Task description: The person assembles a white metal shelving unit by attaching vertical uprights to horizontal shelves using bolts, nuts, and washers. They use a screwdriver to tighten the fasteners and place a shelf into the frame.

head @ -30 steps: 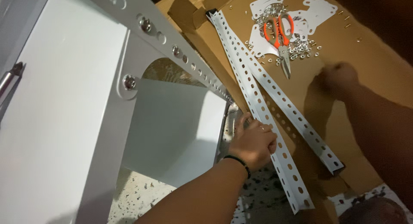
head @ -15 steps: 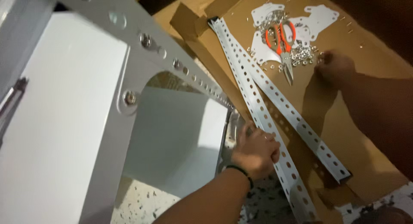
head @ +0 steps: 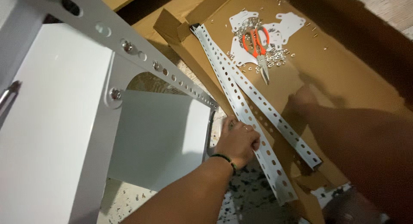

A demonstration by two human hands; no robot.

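Note:
My left hand, with a dark band at the wrist, is curled around the lower corner of a white metal shelf frame, where its slotted rail ends. Right beside it, two loose white slotted angle bars lie crossed on brown cardboard. My right hand hovers in shadow over the cardboard, below a pile of nuts and washers. It is blurred, with its fingers drawn in, and I cannot tell whether it holds anything.
Orange-handled scissors lie on white bracket plates by the hardware pile. A white shelf panel fills the left. A screwdriver tip shows at the left edge. Speckled floor lies below.
My right hand went up to the hardware pile and has now drawn back down and left over the cardboard. The view shifted. My left hand stays on the frame corner.

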